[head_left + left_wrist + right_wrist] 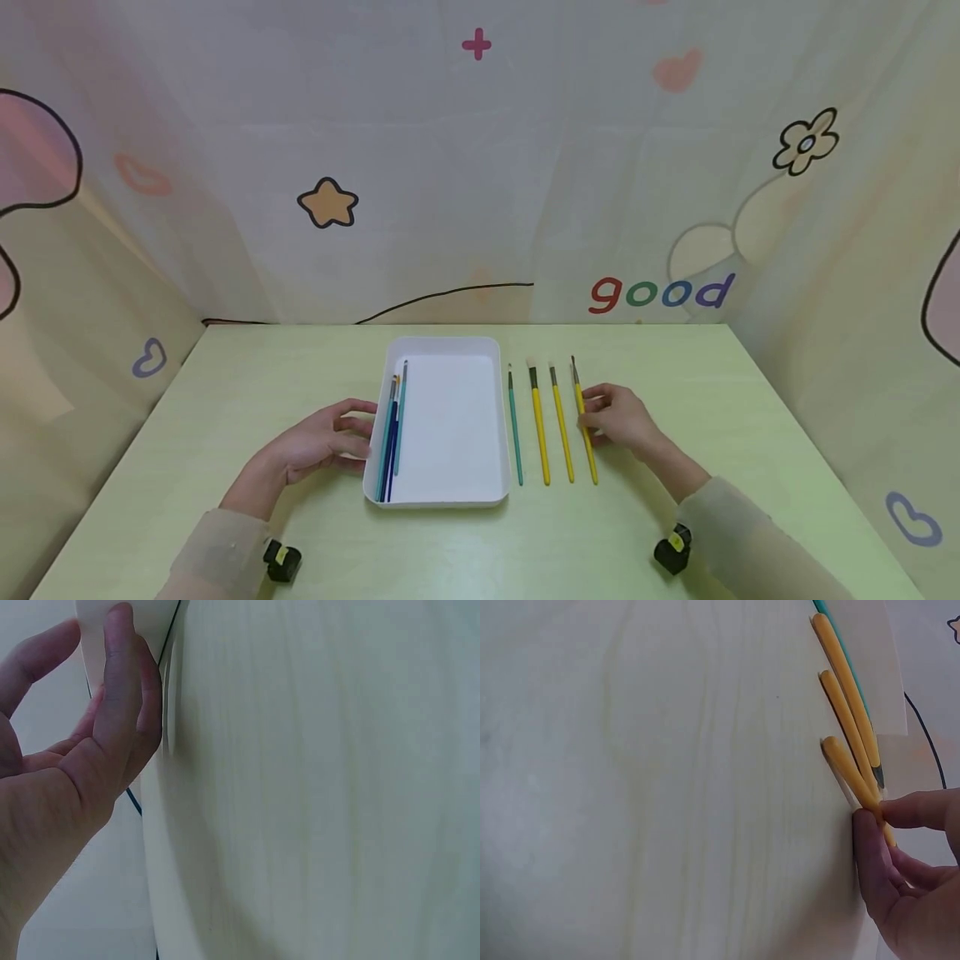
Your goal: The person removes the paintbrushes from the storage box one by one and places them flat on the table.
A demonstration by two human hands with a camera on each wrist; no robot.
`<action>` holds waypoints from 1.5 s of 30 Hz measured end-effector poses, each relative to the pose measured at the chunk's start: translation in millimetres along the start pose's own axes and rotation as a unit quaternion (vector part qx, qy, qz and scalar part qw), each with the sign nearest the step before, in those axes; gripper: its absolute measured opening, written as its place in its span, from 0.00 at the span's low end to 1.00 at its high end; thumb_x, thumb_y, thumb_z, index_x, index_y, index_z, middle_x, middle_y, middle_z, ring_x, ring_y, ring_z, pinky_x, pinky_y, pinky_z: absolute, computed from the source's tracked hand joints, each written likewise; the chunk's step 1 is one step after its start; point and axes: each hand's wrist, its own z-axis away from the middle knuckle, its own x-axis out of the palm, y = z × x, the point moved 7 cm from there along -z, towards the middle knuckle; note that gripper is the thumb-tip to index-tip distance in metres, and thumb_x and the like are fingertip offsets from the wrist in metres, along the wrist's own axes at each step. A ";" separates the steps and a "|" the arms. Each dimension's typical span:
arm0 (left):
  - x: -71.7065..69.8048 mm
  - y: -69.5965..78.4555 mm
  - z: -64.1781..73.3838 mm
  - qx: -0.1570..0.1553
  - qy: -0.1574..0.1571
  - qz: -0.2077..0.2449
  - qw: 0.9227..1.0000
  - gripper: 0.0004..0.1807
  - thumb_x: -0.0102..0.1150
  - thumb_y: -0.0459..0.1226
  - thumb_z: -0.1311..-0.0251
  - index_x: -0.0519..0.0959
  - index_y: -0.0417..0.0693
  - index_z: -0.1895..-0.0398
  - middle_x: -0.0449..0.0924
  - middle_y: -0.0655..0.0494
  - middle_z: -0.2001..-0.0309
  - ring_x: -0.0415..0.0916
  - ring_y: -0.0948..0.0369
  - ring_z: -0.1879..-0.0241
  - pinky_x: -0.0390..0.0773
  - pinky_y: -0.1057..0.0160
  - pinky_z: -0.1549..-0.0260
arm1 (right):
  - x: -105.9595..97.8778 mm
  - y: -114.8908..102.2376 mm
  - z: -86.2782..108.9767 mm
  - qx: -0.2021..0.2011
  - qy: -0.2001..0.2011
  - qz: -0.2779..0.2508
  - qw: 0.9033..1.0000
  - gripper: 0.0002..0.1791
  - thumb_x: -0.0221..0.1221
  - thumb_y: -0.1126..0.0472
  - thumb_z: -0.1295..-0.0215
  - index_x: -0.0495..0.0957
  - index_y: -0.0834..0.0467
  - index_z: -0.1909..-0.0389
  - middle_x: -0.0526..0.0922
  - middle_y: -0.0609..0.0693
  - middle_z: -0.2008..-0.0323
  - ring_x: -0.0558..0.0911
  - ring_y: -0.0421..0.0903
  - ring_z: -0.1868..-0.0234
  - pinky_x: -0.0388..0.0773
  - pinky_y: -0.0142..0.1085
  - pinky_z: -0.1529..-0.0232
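Note:
A white rectangular tray [453,417] lies on the table, with several slim blue and teal paintbrushes [400,433] along its left side. My left hand [322,437] is at the tray's left wall, its fingers loosely extended against the outer edge. To the right of the tray, a teal paintbrush [514,433] and three yellow paintbrushes lie roughly side by side. Between thumb and fingers, my right hand [618,417] pinches the rightmost yellow paintbrush [588,446]. Its handle end points toward me, also visible in the right wrist view.
The pale green-yellow table [585,542] extends around both arms. A printed curtain [450,167] hangs behind the far edge and at both sides. Next to the held brush lie a middle yellow paintbrush [562,429] and a thicker yellow one [540,429].

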 end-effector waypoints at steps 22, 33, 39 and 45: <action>0.5 -0.5 0.2 -0.001 0.001 -0.007 1.000 0.42 0.68 0.27 0.41 0.57 0.39 0.25 0.72 0.36 0.39 0.80 0.47 0.49 0.82 0.48 0.48 | -0.2 -4.7 0.1 -0.040 0.023 0.075 0.996 0.25 0.69 0.67 0.38 0.74 0.67 0.42 0.79 0.57 0.60 0.80 0.49 0.67 0.86 0.37 0.69; -0.4 -1.2 -0.4 0.000 0.003 -0.007 1.000 0.42 0.67 0.27 0.41 0.57 0.38 0.25 0.72 0.36 0.40 0.80 0.47 0.50 0.83 0.48 0.49 | -1.2 -7.0 -0.2 -0.035 0.021 0.095 0.995 0.25 0.70 0.64 0.37 0.73 0.67 0.42 0.79 0.56 0.61 0.79 0.47 0.71 0.85 0.36 0.70; -0.1 -1.1 -0.5 0.002 0.001 -0.007 1.000 0.42 0.67 0.27 0.42 0.57 0.38 0.26 0.72 0.35 0.40 0.80 0.47 0.50 0.83 0.48 0.49 | -0.9 -7.8 -0.3 -0.045 0.025 0.093 0.994 0.22 0.67 0.67 0.36 0.74 0.68 0.44 0.79 0.57 0.62 0.80 0.47 0.70 0.85 0.36 0.70; -0.3 -0.9 -0.2 0.004 -0.001 -0.004 1.000 0.42 0.67 0.26 0.42 0.57 0.38 0.26 0.72 0.35 0.40 0.80 0.47 0.50 0.83 0.48 0.49 | -0.9 -7.2 0.2 -0.054 0.028 0.087 0.994 0.20 0.66 0.69 0.36 0.74 0.70 0.45 0.79 0.58 0.62 0.81 0.47 0.69 0.85 0.36 0.71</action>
